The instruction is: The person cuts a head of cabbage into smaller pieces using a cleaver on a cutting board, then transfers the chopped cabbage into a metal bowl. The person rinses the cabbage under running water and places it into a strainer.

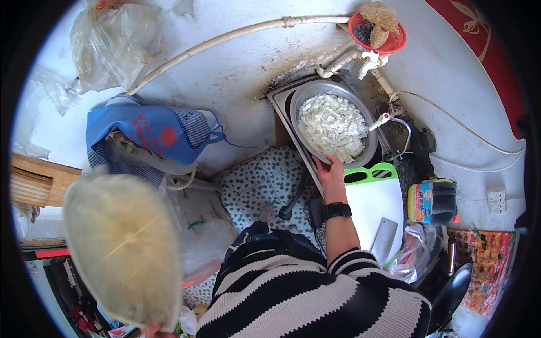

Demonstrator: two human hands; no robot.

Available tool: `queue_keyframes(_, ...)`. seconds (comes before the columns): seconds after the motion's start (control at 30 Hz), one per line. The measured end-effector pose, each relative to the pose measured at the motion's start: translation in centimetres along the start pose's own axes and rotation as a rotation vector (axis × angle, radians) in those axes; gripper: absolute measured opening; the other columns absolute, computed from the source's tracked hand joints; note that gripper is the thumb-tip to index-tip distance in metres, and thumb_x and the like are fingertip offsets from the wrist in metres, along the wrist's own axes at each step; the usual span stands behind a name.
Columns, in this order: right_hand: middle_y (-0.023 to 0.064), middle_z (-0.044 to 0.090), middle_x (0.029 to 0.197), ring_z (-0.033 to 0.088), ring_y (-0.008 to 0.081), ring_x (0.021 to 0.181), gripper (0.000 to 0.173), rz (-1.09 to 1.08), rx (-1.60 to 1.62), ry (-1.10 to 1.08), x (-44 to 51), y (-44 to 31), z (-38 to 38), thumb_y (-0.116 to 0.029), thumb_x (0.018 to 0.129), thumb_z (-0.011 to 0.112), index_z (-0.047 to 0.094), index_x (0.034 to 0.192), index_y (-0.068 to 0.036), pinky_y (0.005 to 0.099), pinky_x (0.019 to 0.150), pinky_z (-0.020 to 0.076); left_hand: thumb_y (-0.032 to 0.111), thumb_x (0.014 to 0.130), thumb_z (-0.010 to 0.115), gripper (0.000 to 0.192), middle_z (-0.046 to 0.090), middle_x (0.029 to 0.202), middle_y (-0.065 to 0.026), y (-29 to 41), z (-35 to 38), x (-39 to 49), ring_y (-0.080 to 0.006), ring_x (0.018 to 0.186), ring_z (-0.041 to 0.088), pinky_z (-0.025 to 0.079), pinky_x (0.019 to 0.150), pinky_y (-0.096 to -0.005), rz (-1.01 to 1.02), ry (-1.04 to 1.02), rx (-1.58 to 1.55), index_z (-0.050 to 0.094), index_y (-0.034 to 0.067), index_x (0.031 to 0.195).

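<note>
My right hand, with a black watch on its wrist, grips the near rim of a round metal basin. Chopped pale cabbage fills much of the basin, which rests on a metal sink. At the lower left, my left hand holds the edge of a large, round, pale flat tray, blurred by motion. Only a few fingers of that hand show at the picture's rim. A white cutting board with a green edge lies just right of my right forearm, and a cleaver lies on it.
White taps reach over the basin's right side. A red plastic basket with scrubbers hangs above. A blue apron hangs at left. A yellow detergent bottle stands beside the board, with a dark wok at lower right.
</note>
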State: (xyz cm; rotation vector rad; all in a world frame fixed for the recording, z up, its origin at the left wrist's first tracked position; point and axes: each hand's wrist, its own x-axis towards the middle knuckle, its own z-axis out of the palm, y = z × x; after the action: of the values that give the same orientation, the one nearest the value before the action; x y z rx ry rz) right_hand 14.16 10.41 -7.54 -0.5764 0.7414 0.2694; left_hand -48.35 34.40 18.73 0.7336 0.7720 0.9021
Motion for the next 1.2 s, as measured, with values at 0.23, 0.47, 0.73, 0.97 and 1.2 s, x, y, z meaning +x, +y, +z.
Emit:
queue_keyframes(0.23,0.0189,0.064,0.103,0.068,0.0343,0.078,0.029,0.165,-0.155,-0.061,-1.1,-2.3,-2.3,-0.001,0.083,0.058,0.054,0.112,0.004,0.0351,0.058,0.0642,-0.009,0.073,0.053,0.064,0.057,0.123,-0.0134,-9.1,16.9,7.2,-0.0268,0.113,0.057,0.046,0.098,-0.0352,-0.152,0.062,0.379,0.044,-0.002,0.136)
queue_keyframes(0.47,0.0134,0.065,0.092,0.068,0.0263,0.070,0.019,0.092,-0.151,0.006,-3.7,-2.1,-2.9,-0.002,0.083,0.060,0.056,0.101,0.002,0.0282,0.047,0.0564,-0.015,0.059,0.046,0.087,0.047,0.140,-0.0125,-16.0,19.1,15.8,-0.0302,0.132,0.045,0.035,0.111,-0.0372,-0.180,-0.142,0.446,0.035,0.002,0.144)
queue_keyframes(0.73,0.0128,0.062,0.084,0.062,0.0258,0.061,0.033,-0.039,-0.320,-0.001,-9.8,-3.2,-2.3,0.001,0.081,0.058,0.052,0.113,0.007,0.0340,0.043,0.0494,-0.014,0.060,0.045,0.087,0.045,0.141,-0.0126,-21.5,19.6,23.6,-0.0300,0.132,0.044,0.035,0.110,-0.0350,-0.144,-0.175,0.504,0.033,0.003,0.145)
queue_keyframes(0.97,0.0141,0.063,0.089,0.064,0.0261,0.065,0.041,-0.023,-0.490,-0.120,-17.3,-5.4,-2.0,-0.001,0.080,0.059,0.050,0.119,0.008,0.0349,0.046,0.0503,-0.013,0.063,0.045,0.083,0.048,0.137,-0.0135,-22.9,22.1,26.7,-0.0287,0.129,0.047,0.037,0.108,-0.0343,-0.182,-0.301,0.532,0.035,0.003,0.143)
queue_keyframes(1.2,0.0142,0.066,0.096,0.067,0.0252,0.074,0.046,0.131,-0.658,-0.031,-26.3,-9.6,0.2,-0.004,0.078,0.062,0.051,0.122,0.007,0.0341,0.054,0.0541,-0.012,0.067,0.049,0.074,0.052,0.134,-0.0126,-23.8,28.8,27.7,-0.0257,0.120,0.054,0.045,0.101,-0.0347,-0.266,-0.454,0.483,0.040,0.004,0.138)
